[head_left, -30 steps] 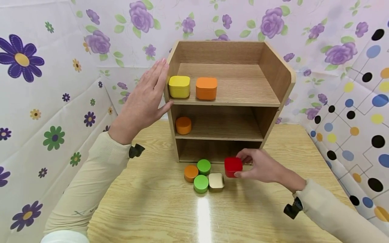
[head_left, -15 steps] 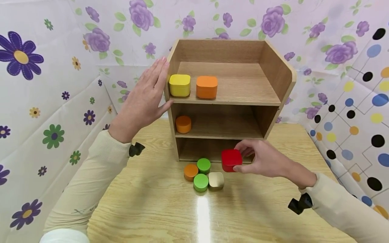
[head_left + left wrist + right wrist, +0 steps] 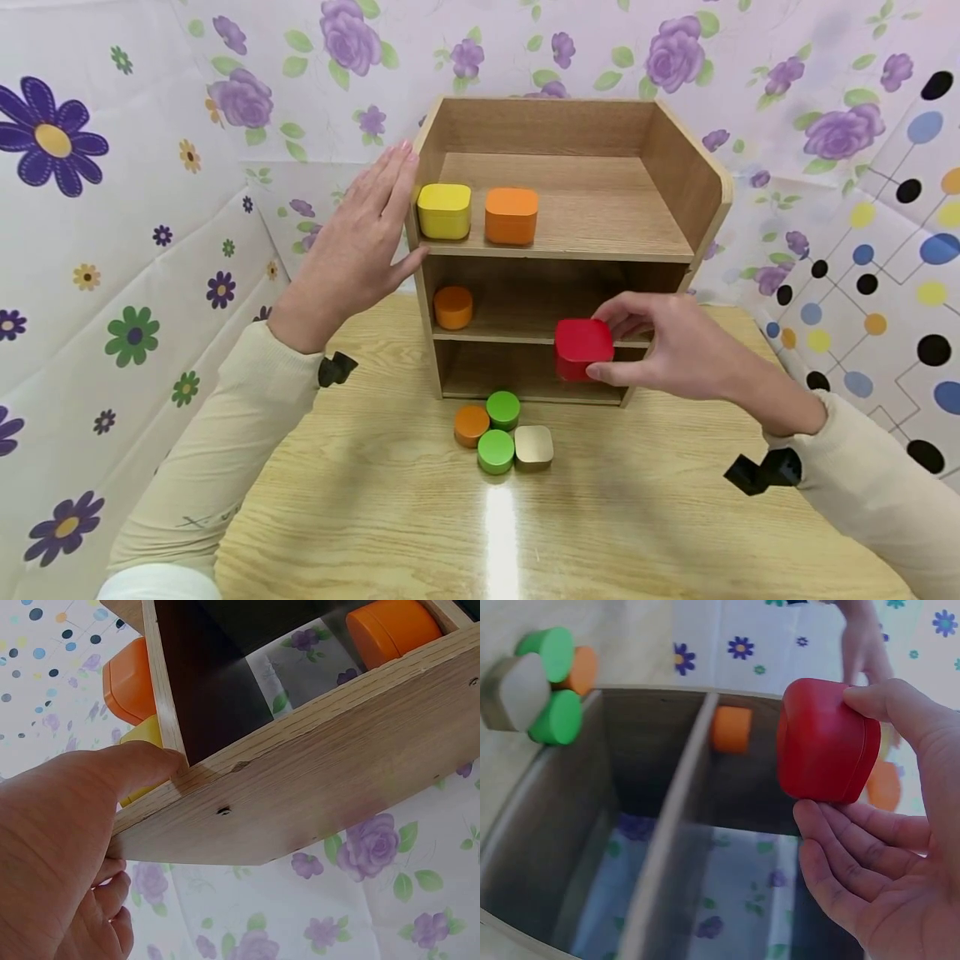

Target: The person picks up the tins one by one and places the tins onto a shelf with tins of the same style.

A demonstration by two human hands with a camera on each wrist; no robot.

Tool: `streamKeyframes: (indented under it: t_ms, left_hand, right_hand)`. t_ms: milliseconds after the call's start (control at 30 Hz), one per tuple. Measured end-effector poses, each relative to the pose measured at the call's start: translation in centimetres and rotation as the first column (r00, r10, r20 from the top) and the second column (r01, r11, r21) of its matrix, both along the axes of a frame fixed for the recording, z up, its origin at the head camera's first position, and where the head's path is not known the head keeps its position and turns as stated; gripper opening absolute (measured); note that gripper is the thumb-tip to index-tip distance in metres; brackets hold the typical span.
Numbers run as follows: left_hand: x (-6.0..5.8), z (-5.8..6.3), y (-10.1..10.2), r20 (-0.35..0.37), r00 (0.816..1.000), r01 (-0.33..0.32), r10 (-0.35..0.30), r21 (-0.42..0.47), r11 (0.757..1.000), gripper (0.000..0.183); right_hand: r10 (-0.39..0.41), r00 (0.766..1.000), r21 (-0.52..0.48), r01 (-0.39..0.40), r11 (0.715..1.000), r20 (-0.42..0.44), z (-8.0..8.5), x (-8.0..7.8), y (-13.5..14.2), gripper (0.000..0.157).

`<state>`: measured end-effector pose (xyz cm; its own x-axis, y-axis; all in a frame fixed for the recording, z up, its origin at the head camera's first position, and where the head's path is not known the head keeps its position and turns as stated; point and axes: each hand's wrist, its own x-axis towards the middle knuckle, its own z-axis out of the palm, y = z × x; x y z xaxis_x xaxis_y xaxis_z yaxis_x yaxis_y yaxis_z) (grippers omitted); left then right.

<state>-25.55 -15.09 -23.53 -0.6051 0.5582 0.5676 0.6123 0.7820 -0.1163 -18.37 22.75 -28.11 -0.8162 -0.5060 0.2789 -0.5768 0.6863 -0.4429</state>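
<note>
- Wood grain ran over the three-tier shelf (image 3: pixel 585 217) and table (image 3: pixel 375 525); your left hand (image 3: pixel 352 237), fingers straight, lay along the shelf's left side.
- Your right hand (image 3: pixel 675 346) pinched one glossy, round-cornered red box (image 3: pixel 579 346), raised before the shelf.
- You had two green cylinders (image 3: pixel 503 408), two orange cylinders (image 3: pixel 453 307), one yellow box (image 3: pixel 444 212), one orange box (image 3: pixel 511 217), one beige box (image 3: pixel 533 446).

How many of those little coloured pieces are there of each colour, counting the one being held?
Orange pieces: 3
Green pieces: 2
Yellow piece: 1
Beige piece: 1
Red piece, held in the right hand: 1
Total: 8
</note>
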Motion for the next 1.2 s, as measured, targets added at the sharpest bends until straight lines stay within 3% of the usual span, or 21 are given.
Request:
streamKeyframes:
  t_ms: [533, 900, 1200]
  left_hand:
    - [0.1, 0.2, 0.1, -0.003, 1.000, -0.004, 0.004, -0.004, 1.000, 0.096]
    - [0.1, 0.0, 0.1, -0.019, 1.000, 0.000, 0.000, -0.006, 1.000, 0.095]
    - [0.0, -0.1, 0.1, -0.019, 1.000, 0.002, -0.002, -0.003, 1.000, 0.095]
  right_hand:
    - [-0.035, 0.982, -0.063, 0.023, 0.998, -0.184, 7.3, -1.8, -0.8, 0.041]
    - [-0.112, 0.971, -0.076, 0.098, 0.992, -0.209, 9.1, -3.6, -1.4, 0.041]
    - [-0.152, 0.976, -0.113, 0.135, 0.984, -0.156, 9.7, -5.2, -1.4, 0.043]
